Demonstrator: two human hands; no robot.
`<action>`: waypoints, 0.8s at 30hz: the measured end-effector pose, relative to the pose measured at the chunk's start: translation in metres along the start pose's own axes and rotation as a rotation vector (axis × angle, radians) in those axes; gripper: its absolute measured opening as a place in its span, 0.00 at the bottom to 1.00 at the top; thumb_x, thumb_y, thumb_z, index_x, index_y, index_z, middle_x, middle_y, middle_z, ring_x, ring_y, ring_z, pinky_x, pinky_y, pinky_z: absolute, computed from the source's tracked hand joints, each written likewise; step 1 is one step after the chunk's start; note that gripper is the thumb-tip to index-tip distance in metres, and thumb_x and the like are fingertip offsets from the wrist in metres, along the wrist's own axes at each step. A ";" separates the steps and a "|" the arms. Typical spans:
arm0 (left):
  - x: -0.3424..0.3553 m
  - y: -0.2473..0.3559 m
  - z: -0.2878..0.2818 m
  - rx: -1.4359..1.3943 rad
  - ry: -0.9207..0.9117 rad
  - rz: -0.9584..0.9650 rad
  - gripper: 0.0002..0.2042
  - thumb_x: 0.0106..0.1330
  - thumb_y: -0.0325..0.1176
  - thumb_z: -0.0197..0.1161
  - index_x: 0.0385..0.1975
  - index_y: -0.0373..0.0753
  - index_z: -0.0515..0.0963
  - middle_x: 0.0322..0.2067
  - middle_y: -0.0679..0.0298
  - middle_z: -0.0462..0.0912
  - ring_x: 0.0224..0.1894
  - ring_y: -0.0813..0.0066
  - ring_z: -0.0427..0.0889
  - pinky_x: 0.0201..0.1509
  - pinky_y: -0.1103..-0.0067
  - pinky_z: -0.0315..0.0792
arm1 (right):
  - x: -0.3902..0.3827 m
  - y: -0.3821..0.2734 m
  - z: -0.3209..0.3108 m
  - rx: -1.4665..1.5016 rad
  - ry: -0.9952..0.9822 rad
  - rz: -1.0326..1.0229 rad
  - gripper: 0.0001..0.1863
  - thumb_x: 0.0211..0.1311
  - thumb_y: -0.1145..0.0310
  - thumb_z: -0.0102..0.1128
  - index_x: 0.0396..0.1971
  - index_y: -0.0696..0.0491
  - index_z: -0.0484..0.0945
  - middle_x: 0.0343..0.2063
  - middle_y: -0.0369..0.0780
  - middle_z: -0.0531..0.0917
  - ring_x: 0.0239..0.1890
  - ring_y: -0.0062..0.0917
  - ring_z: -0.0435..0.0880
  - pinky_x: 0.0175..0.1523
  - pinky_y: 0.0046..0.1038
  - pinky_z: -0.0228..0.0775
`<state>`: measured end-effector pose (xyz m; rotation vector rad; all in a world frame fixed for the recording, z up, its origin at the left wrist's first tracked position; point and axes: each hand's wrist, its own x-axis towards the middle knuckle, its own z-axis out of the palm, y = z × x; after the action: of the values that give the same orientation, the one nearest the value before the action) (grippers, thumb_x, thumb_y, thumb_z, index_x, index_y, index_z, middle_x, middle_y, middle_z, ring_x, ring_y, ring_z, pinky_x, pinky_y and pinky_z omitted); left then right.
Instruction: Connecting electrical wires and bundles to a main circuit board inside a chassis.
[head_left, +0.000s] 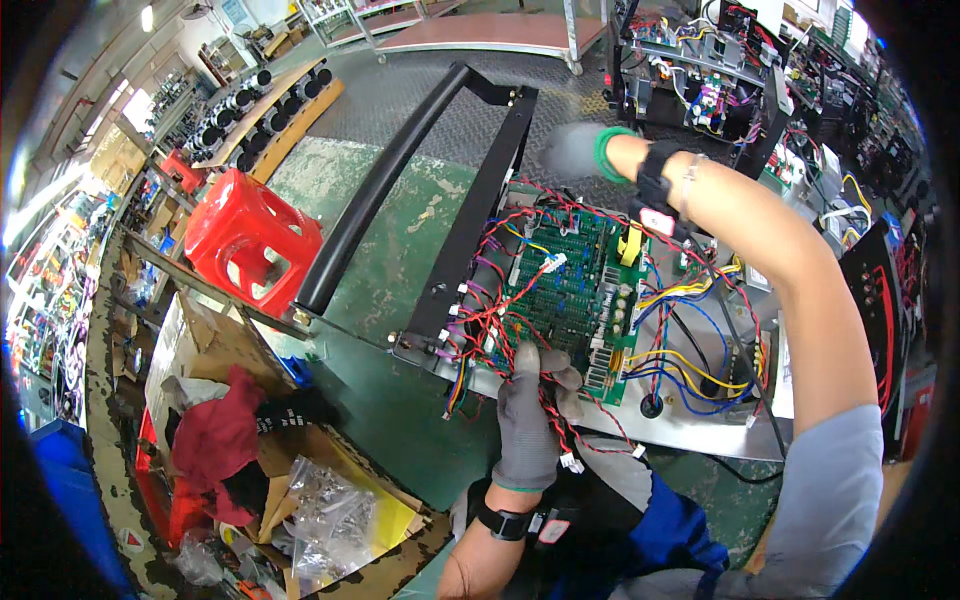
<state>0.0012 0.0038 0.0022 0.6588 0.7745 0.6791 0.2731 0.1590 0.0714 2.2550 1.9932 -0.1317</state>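
My left hand [528, 425], in a grey glove, is closed round a bundle of thin twisted red and black wires [556, 415] at the near edge of an open chassis. Small white connectors [571, 463] hang from the wire ends below it. Beyond the fingers lies a green circuit board [565, 270] crossed by more wires, with a yellow component [629, 244] at its upper right. My right hand [582, 152], gloved in grey with a green cuff, is raised over the far end of the chassis. Motion smears its fingers, so I cannot tell what they do.
The chassis's black front panel and curved handle [385, 190] reach out leftward. Left stands a red plastic stool [250, 240]. A cardboard box [345, 470] with a dark red cloth and plastic bags is at lower left. Other open wired units [700, 80] stand at right.
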 end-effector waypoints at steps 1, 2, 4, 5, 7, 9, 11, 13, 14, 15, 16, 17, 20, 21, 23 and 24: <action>0.000 0.001 0.002 0.002 0.016 -0.013 0.22 0.65 0.54 0.49 0.33 0.37 0.71 0.21 0.65 0.73 0.17 0.80 0.69 0.20 0.83 0.64 | -0.015 -0.006 -0.017 0.013 0.036 0.064 0.22 0.55 0.54 0.46 0.31 0.57 0.81 0.30 0.50 0.82 0.35 0.37 0.82 0.43 0.37 0.71; -0.001 0.004 0.004 0.002 0.036 -0.020 0.21 0.65 0.53 0.49 0.32 0.38 0.70 0.21 0.66 0.72 0.16 0.80 0.67 0.20 0.83 0.63 | -0.032 -0.013 -0.037 0.027 0.056 0.101 0.22 0.55 0.54 0.46 0.29 0.58 0.80 0.25 0.46 0.82 0.30 0.34 0.83 0.38 0.36 0.72; -0.003 0.005 0.002 0.008 0.010 0.016 0.21 0.65 0.53 0.49 0.32 0.38 0.70 0.21 0.65 0.71 0.17 0.80 0.67 0.21 0.82 0.63 | -0.056 -0.026 -0.058 0.272 0.079 -0.021 0.20 0.54 0.56 0.47 0.25 0.58 0.80 0.23 0.44 0.82 0.25 0.30 0.82 0.35 0.34 0.72; -0.004 0.004 0.002 0.012 -0.010 0.028 0.21 0.65 0.53 0.49 0.32 0.38 0.70 0.21 0.65 0.71 0.17 0.80 0.67 0.21 0.82 0.63 | -0.058 -0.032 -0.058 0.381 -0.079 -0.048 0.19 0.54 0.57 0.48 0.24 0.58 0.80 0.23 0.44 0.83 0.25 0.29 0.82 0.34 0.33 0.72; -0.004 0.005 -0.005 0.004 0.012 0.041 0.21 0.65 0.53 0.49 0.32 0.38 0.69 0.21 0.65 0.70 0.17 0.81 0.67 0.21 0.82 0.62 | -0.053 -0.050 -0.054 0.611 -0.406 -0.117 0.18 0.54 0.58 0.50 0.23 0.57 0.81 0.22 0.43 0.83 0.24 0.27 0.81 0.32 0.32 0.72; 0.000 0.002 -0.005 -0.019 -0.014 0.036 0.21 0.66 0.53 0.48 0.33 0.38 0.69 0.22 0.66 0.71 0.18 0.81 0.67 0.23 0.83 0.62 | -0.039 -0.059 -0.033 0.253 -0.387 -0.153 0.15 0.53 0.60 0.52 0.24 0.57 0.81 0.24 0.43 0.83 0.27 0.29 0.82 0.32 0.32 0.73; -0.002 0.000 0.003 -0.004 -0.032 0.050 0.20 0.66 0.53 0.48 0.33 0.38 0.70 0.22 0.66 0.72 0.18 0.82 0.67 0.23 0.83 0.62 | -0.015 -0.045 0.003 -0.246 -0.266 -0.414 0.13 0.51 0.63 0.55 0.26 0.58 0.81 0.27 0.45 0.83 0.30 0.33 0.82 0.33 0.33 0.74; -0.004 0.000 0.001 0.008 -0.021 0.067 0.20 0.66 0.53 0.49 0.33 0.38 0.70 0.23 0.66 0.72 0.18 0.82 0.67 0.23 0.83 0.61 | -0.012 -0.062 0.010 -0.390 -0.206 -0.370 0.12 0.47 0.66 0.59 0.28 0.59 0.81 0.31 0.48 0.82 0.32 0.40 0.82 0.35 0.36 0.74; -0.004 0.001 0.001 0.014 -0.025 0.076 0.20 0.66 0.53 0.49 0.33 0.39 0.70 0.23 0.67 0.72 0.18 0.82 0.67 0.23 0.84 0.61 | -0.011 -0.064 0.013 -0.192 -0.177 -0.214 0.13 0.46 0.66 0.60 0.29 0.59 0.81 0.31 0.48 0.82 0.33 0.41 0.82 0.36 0.36 0.74; -0.005 0.001 0.002 0.024 -0.033 0.079 0.20 0.66 0.53 0.49 0.32 0.39 0.71 0.23 0.67 0.72 0.18 0.82 0.67 0.23 0.84 0.61 | -0.008 -0.062 0.019 0.009 -0.148 -0.052 0.13 0.45 0.66 0.60 0.30 0.59 0.81 0.32 0.49 0.82 0.33 0.42 0.82 0.36 0.37 0.74; -0.004 0.001 -0.001 0.005 -0.025 0.075 0.21 0.66 0.53 0.49 0.33 0.38 0.71 0.23 0.67 0.73 0.18 0.82 0.68 0.22 0.84 0.62 | 0.003 -0.063 0.029 0.217 -0.118 0.101 0.14 0.45 0.66 0.60 0.31 0.59 0.81 0.32 0.49 0.82 0.33 0.43 0.82 0.37 0.37 0.74; -0.002 -0.004 0.002 -0.014 -0.059 0.057 0.22 0.66 0.53 0.49 0.34 0.36 0.72 0.22 0.66 0.74 0.18 0.82 0.69 0.21 0.84 0.63 | 0.030 -0.026 0.065 0.110 0.010 0.095 0.16 0.46 0.66 0.60 0.34 0.60 0.80 0.33 0.50 0.82 0.35 0.44 0.82 0.38 0.38 0.73; 0.000 0.000 -0.010 -0.042 -0.018 0.063 0.20 0.66 0.53 0.49 0.33 0.38 0.72 0.22 0.67 0.74 0.18 0.83 0.69 0.21 0.85 0.63 | -0.003 -0.070 0.032 0.255 0.147 0.089 0.14 0.51 0.66 0.56 0.36 0.57 0.80 0.38 0.48 0.81 0.38 0.43 0.81 0.40 0.37 0.74; -0.001 -0.001 -0.007 -0.036 -0.027 0.058 0.19 0.66 0.53 0.49 0.32 0.41 0.71 0.22 0.69 0.73 0.18 0.84 0.68 0.21 0.85 0.61 | -0.003 -0.069 0.033 0.232 0.179 0.122 0.13 0.50 0.65 0.56 0.35 0.55 0.81 0.37 0.46 0.82 0.37 0.42 0.81 0.39 0.36 0.74; -0.003 0.001 -0.002 -0.034 -0.034 0.049 0.17 0.66 0.53 0.49 0.30 0.44 0.71 0.22 0.70 0.72 0.18 0.84 0.67 0.21 0.86 0.59 | 0.001 -0.062 0.029 0.075 0.153 -0.010 0.14 0.49 0.65 0.58 0.35 0.54 0.81 0.35 0.45 0.82 0.36 0.42 0.81 0.39 0.36 0.74; -0.003 0.001 0.000 -0.040 -0.033 0.038 0.17 0.66 0.53 0.49 0.30 0.44 0.71 0.22 0.70 0.72 0.18 0.84 0.67 0.21 0.86 0.59 | 0.002 -0.059 0.027 -0.006 0.132 -0.073 0.14 0.48 0.64 0.58 0.35 0.53 0.81 0.34 0.44 0.82 0.35 0.42 0.81 0.39 0.35 0.74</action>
<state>-0.0009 0.0027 0.0040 0.6481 0.7174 0.7146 0.2158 0.1641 0.0424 2.2426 2.1391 0.0167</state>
